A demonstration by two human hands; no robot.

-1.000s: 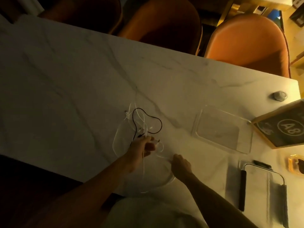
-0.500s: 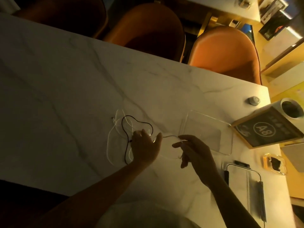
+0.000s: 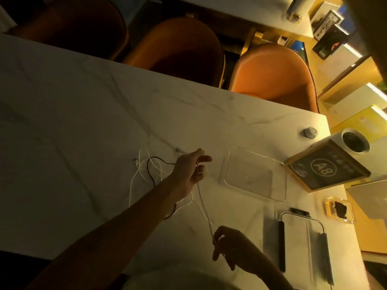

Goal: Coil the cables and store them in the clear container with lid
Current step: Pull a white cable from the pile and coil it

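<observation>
A white cable (image 3: pixel 202 203) is pinched by the left hand (image 3: pixel 189 169) and the right hand (image 3: pixel 231 244). A black cable (image 3: pixel 151 174) is left loose beside the clear container (image 3: pixel 253 174).

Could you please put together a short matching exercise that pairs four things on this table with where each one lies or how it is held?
Things:
1. white cable
2. black cable
3. clear container
4. lid

Places or states:
A. open and empty, right of the left hand
B. stretched between both hands, to the right hand
C. flat near the table's right edge, dark clips along its sides
D. loose loop left of the left hand

Pairs: 1-B, 2-D, 3-A, 4-C
</observation>
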